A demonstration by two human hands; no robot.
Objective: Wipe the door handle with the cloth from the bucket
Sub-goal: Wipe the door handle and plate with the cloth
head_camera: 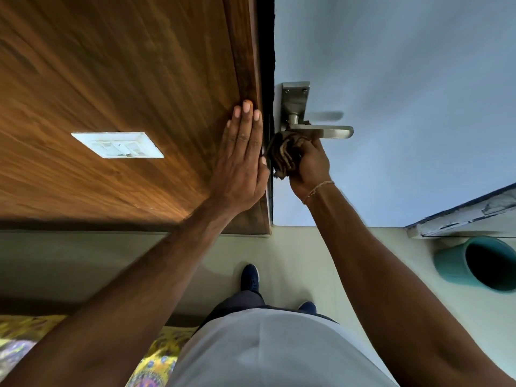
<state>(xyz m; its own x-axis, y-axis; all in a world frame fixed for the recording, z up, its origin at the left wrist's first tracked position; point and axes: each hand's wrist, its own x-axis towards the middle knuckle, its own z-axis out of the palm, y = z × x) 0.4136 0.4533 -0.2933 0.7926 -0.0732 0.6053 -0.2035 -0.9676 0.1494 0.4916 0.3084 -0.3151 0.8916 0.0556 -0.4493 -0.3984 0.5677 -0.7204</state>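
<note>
Wood-grain panelling (111, 79) fills the upper left of the view, and a white switch plate (117, 145) is set into it; its switches are too blurred to count. At the bottom left corner a patterned yellow fabric (25, 333) is cut off by the frame, so what it belongs to cannot be told.

At the right edge of the panelling the left hand (240, 160) lies flat and open, fingers straight and close together, the palm pressed on the wood. It holds nothing. A dark narrow gap runs just beside its fingertips, between the wood and the pale blue door (405, 79).

On the left edge of the door sits the metal door handle (332, 132), a lever on a plate with screws. The brown cloth (283, 153) is bunched against the inner part of the lever, near the plate, and hides that part. The right hand (310, 166) is closed around the cloth, fingers curled into it and mostly hidden by it; a thin thread is tied on the wrist.

Below, on the pale floor (293, 261), two dark blue shoes (250, 279) show, partly hidden by the grey shirt (268, 350). At the right edge a teal bucket (458, 266) stands on the floor, cut off by the frame; its inside is dark and cannot be made out.
</note>
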